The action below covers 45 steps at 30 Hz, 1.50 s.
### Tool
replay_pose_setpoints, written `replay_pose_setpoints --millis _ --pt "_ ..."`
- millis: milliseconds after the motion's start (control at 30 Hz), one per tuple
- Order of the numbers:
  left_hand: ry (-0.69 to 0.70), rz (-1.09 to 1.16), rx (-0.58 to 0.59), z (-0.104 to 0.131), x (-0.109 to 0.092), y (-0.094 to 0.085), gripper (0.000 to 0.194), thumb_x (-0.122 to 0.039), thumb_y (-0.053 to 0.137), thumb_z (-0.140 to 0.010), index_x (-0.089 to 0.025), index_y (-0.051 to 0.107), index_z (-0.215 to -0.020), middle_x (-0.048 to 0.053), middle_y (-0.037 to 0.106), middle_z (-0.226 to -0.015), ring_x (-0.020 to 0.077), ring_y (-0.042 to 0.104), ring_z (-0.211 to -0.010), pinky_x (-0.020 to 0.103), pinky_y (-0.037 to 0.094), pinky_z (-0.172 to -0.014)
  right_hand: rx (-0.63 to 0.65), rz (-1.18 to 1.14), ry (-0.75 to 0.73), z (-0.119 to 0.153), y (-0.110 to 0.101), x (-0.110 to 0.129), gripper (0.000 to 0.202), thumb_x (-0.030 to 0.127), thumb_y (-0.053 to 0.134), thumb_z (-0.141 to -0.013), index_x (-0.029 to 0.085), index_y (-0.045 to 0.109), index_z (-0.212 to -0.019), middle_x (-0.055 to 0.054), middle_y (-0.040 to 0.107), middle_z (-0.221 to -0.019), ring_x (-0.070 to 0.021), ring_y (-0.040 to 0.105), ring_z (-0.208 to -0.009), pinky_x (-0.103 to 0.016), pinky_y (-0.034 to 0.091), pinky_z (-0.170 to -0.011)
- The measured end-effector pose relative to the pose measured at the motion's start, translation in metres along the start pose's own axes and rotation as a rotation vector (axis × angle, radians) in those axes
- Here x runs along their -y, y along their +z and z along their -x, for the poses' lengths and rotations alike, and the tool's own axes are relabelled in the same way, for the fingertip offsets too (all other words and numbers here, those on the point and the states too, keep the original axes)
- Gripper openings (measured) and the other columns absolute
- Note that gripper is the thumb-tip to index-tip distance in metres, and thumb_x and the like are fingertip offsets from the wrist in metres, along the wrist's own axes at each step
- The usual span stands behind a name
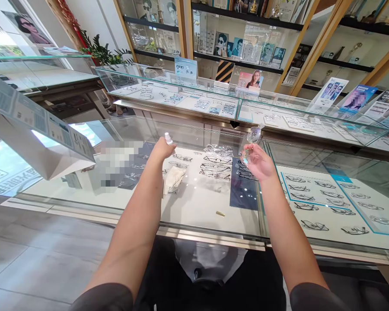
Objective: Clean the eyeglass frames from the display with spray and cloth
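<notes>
My left hand (pixel 162 149) is closed round a small bottle with a white spray top (pixel 168 138), above the glass counter. To its right, my right hand (pixel 259 162) pinches a pair of clear eyeglasses (pixel 254 134) by its lower part, one lens standing up above the fingers. A pale cloth (pixel 176 177) lies on the counter below my left hand. Between the hands, rows of eyeglass frames (pixel 215 168) show through the glass. My fingers hide part of the held eyeglasses and most of the bottle.
The glass display case (pixel 194 218) spans the space before me, with more frames (pixel 324 194) on the right. A large white sign stand (pixel 42 129) leans at left. A small gold-coloured piece (pixel 220 213) lies near the front edge. Behind stands another glass case (pixel 181 93).
</notes>
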<state>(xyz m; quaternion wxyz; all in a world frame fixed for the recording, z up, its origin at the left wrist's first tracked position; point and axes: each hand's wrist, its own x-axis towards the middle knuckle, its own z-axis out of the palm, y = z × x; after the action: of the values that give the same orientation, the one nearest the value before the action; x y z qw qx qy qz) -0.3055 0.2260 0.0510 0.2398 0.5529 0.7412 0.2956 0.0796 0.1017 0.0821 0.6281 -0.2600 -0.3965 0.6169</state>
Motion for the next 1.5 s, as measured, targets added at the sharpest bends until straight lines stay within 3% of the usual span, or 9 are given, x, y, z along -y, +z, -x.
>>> replay_pose_setpoints --millis 133,233,333,467,667,800,1000,1267,1500 --pt "-0.008 0.009 -0.091 0.038 -0.008 -0.013 0.076 -0.039 0.077 -0.086 -0.014 0.044 -0.150 0.027 0.056 -0.153 0.0383 0.064 -0.131 0.046 0.052 -0.103 -0.013 0.013 0.003 0.000 -0.002 0.000 0.015 0.035 0.088 -0.082 0.026 0.078 -0.089 0.000 0.075 -0.100 -0.0136 0.065 -0.080 -0.029 0.057 -0.072" --pt "0.147 -0.046 -0.229 0.082 -0.010 -0.028 0.057 -0.038 0.073 -0.088 -0.020 0.054 -0.138 0.022 0.061 -0.145 0.0372 0.068 -0.121 0.046 0.052 -0.097 -0.008 0.020 0.001 0.000 -0.001 0.000 0.014 0.035 0.087 -0.083 0.026 0.077 -0.089 0.000 0.075 -0.100 -0.0138 0.065 -0.079 -0.029 0.057 -0.071" --pt "0.249 -0.242 0.059 0.121 -0.004 -0.037 0.022 -0.038 0.073 -0.085 -0.026 0.064 -0.102 0.009 0.073 -0.104 0.0327 0.071 -0.093 0.041 0.049 -0.079 -0.007 0.042 -0.010 0.002 0.001 0.001 0.013 0.036 0.085 -0.085 0.026 0.077 -0.089 -0.001 0.075 -0.101 -0.0148 0.066 -0.080 -0.031 0.056 -0.072" --pt "0.284 -0.446 0.203 0.147 0.015 -0.035 0.028 -0.042 0.081 -0.076 -0.025 0.061 -0.088 0.011 0.072 -0.106 0.0341 0.070 -0.094 0.038 0.045 -0.072 -0.011 0.072 -0.003 0.005 0.005 0.001 0.013 0.038 0.083 -0.087 0.027 0.077 -0.089 -0.002 0.076 -0.101 -0.0161 0.066 -0.080 -0.033 0.056 -0.072" --pt "0.330 -0.384 0.196 0.149 0.036 -0.038 0.025 -0.024 0.072 -0.072 -0.025 0.065 -0.096 0.010 0.073 -0.102 0.0312 0.070 -0.093 0.036 0.047 -0.075 0.030 0.041 0.007 0.007 0.010 -0.002 0.017 0.038 0.089 -0.081 0.025 0.079 -0.087 -0.001 0.076 -0.100 -0.0151 0.065 -0.079 -0.031 0.056 -0.070" --pt "0.234 -0.260 0.213 0.143 0.044 -0.046 0.011 -0.035 0.069 -0.080 -0.026 0.067 -0.086 0.008 0.078 -0.095 0.0284 0.070 -0.084 0.034 0.044 -0.067 0.038 0.049 0.007 0.007 0.011 -0.002 0.016 0.038 0.087 -0.083 0.025 0.078 -0.088 -0.002 0.075 -0.101 -0.0153 0.066 -0.080 -0.031 0.056 -0.069" --pt "0.153 -0.014 0.309 0.132 0.058 -0.058 0.035 -0.059 0.081 -0.067 -0.026 0.076 -0.078 0.005 0.075 -0.082 0.0217 0.060 -0.069 0.030 0.037 -0.060 0.036 0.058 0.009 0.008 0.012 -0.002 0.014 0.037 0.086 -0.085 0.026 0.078 -0.087 -0.001 0.076 -0.101 -0.0154 0.066 -0.081 -0.031 0.056 -0.071" --pt "-0.049 0.286 0.098 0.125 0.064 -0.057 0.028 -0.050 0.070 -0.077 -0.024 0.058 -0.077 0.001 0.062 -0.069 0.0192 0.056 -0.062 0.028 0.039 -0.056 0.052 0.063 0.010 0.008 0.012 -0.004 0.015 0.041 0.086 -0.084 0.027 0.079 -0.088 -0.002 0.076 -0.101 -0.0159 0.066 -0.080 -0.031 0.057 -0.070" --pt "-0.148 0.373 0.197 0.117 0.062 -0.059 0.049 -0.060 0.083 -0.066 -0.021 0.069 -0.091 0.008 0.076 -0.082 0.0236 0.068 -0.067 0.031 0.049 -0.055 0.064 0.045 0.005 0.008 0.014 -0.003 0.017 0.040 0.088 -0.082 0.027 0.078 -0.087 -0.001 0.076 -0.100 -0.0146 0.066 -0.079 -0.030 0.058 -0.070"
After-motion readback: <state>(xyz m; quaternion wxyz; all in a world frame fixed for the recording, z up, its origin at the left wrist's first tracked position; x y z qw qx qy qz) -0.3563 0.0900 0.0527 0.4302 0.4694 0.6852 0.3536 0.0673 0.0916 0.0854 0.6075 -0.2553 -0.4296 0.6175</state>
